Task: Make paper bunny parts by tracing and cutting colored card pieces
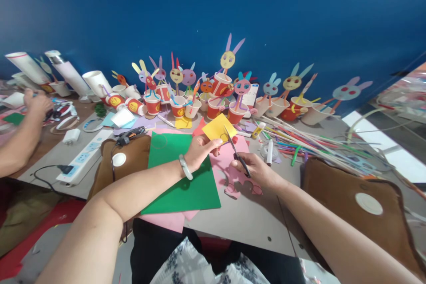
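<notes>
My left hand pinches the lower left edge of a square of yellow paper, with the thumb lying on top. A curved line drawn on the paper shows near its lower edge. A pair of dark-handled scissors is gripped in my right hand, and the blades reach up against the paper's right side. I cannot tell whether they are cutting at this instant. Green paper lies under my left forearm, over pink paper. Pink scraps with drawn circles lie below my hands.
Paper cups with rabbit-faced puppets line the blue wall. Coloured sticks, a marker and a glue stick lie to the right. Brown cushions flank me; a power strip sits left. Another person's hand works at far left.
</notes>
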{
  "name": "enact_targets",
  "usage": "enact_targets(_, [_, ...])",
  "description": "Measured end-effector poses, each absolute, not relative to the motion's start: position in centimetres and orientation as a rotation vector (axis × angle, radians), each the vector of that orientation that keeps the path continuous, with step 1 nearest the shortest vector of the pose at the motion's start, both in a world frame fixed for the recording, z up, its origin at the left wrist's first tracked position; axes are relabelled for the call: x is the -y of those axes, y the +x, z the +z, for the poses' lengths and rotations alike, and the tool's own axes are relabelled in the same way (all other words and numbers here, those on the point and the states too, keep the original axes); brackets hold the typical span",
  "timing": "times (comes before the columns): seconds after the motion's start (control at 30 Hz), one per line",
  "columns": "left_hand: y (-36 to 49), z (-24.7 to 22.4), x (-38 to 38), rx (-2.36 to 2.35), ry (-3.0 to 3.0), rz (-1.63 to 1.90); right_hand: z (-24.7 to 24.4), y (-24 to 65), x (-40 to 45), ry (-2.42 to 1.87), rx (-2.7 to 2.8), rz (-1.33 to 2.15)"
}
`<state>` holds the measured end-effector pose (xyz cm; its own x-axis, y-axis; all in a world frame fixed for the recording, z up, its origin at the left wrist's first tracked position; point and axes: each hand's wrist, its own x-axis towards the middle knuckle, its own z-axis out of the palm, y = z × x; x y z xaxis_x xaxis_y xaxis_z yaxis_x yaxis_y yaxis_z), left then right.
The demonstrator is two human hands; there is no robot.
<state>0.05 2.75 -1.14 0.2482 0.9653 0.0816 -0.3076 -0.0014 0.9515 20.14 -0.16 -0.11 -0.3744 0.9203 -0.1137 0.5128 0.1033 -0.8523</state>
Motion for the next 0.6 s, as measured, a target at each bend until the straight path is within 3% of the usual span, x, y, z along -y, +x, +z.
enact_targets(0.6, [0.40, -1.14, -2.45, -0.785, 1.113, 1.139, 0.02, 19.87, 0.31, -1.415, 1.942, 1.252])
